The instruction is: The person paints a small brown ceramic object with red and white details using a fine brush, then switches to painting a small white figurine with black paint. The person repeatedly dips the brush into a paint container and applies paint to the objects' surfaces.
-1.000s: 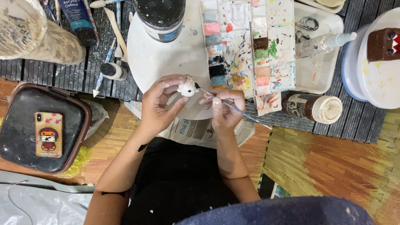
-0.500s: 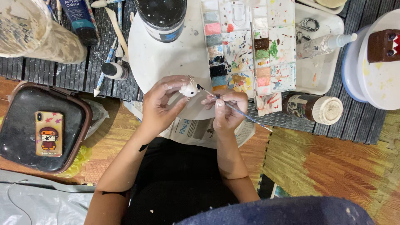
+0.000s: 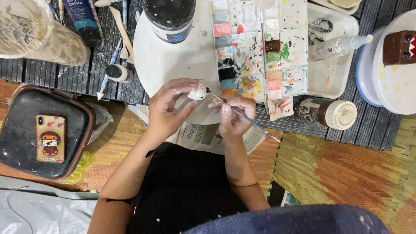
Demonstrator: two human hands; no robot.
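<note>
A small white clay figurine (image 3: 199, 92) is held up in the fingertips of the left hand (image 3: 167, 110), just above the edge of a round white board (image 3: 173, 60). The left grip is closed lightly around it, the fingers curled on its underside and back. A fine paintbrush (image 3: 242, 118) is pinched in the right hand (image 3: 234, 117), that grip shut tight on the shaft near the ferrule, with the dark tip touching or almost touching the figurine's right side; which of the two cannot be told.

A paint-stained palette (image 3: 260, 52) of small wells is set just beyond the hands, and a lidded brown jar (image 3: 327, 113) lies on its side to the right of it. A large black-lidded paint jar (image 3: 169, 17) stands on the board. A phone in a patterned case (image 3: 50, 138) rests on a black case (image 3: 26, 108) at the left.

A slip is judged the chief risk: the figurine is small and held only by fingertips, so a firmer press of the brush could turn it and smear the dark paint across the white surface. An overloaded tip could also blot. A drop onto the worktop could chip it
</note>
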